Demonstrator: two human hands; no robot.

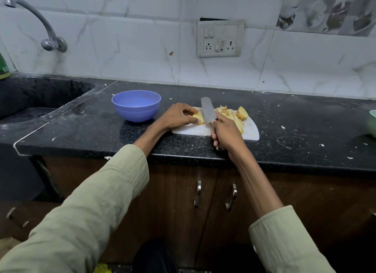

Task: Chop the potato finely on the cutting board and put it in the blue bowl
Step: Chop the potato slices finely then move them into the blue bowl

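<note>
A white cutting board [251, 131] lies on the black counter. My left hand [179, 116] holds a yellow potato piece [199, 117] down on the board's left end, fingers curled over it. My right hand [226, 133] grips the dark handle of a knife [208, 109]; its grey blade points away from me, just right of that piece. A heap of chopped potato [231, 115] lies on the board behind my right hand, with another uncut potato chunk [242, 112] at the far right. The blue bowl [136, 105] stands left of the board and looks empty.
A sink [30, 101] with a curved tap [34, 22] is at the left. A pale green bowl's edge [372, 123] shows at the right. A socket panel [220, 38] hangs on the tiled wall. Small scraps dot the counter. Cabinet doors with handles [198, 193] lie below.
</note>
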